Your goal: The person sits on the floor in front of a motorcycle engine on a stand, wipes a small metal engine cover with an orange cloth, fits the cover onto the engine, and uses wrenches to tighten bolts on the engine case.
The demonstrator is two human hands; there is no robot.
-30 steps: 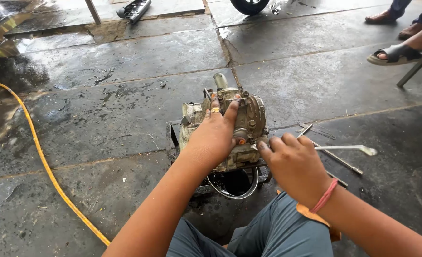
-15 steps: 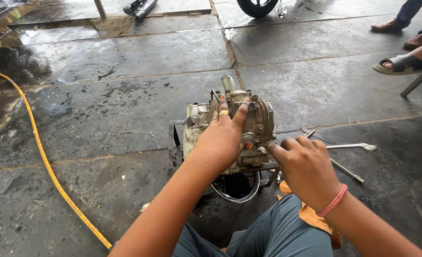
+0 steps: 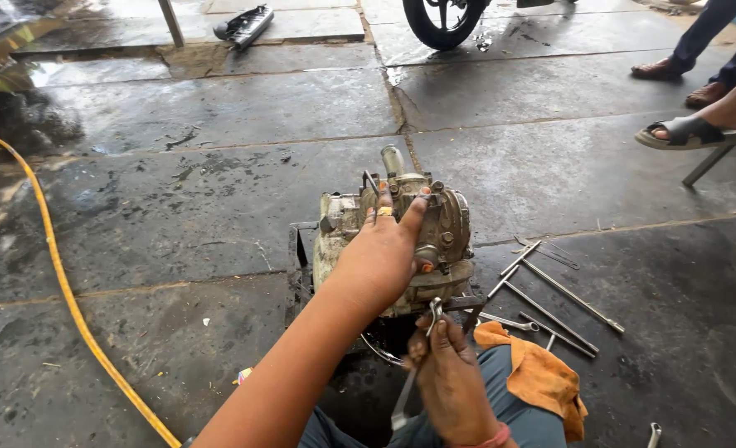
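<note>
Grey, grimy metal makes up the engine block (image 3: 401, 241), which is set on a small dark stand at the middle of the view, on a wet stone floor (image 3: 177, 207). The left hand (image 3: 380, 257) is spread over the top of the block, fingers pressed against its casing, apparently so that the block is kept steady. The right hand (image 3: 446, 373), at six o'clock from the block, is clenched around a spanner (image 3: 417, 365), whose head is brought up against the lower edge of the block; whether it is seated on a bolt cannot be told.

Long thin rods and tools (image 3: 550, 299) are laid out at four o'clock from the block, just beside it, probably so that they can be reached easily. An orange rag (image 3: 538, 377) is draped over the knee at five o'clock. A yellow hose (image 3: 61, 290) is run across the floor from ten o'clock down to seven o'clock.

Large dark slabs with pale joints form the floor, and puddles are seen on them. At twelve o'clock a motorcycle wheel (image 3: 442, 21) is partly shown; at two o'clock the sandalled feet of other people (image 3: 687, 129) are visible, well apart from the work.
</note>
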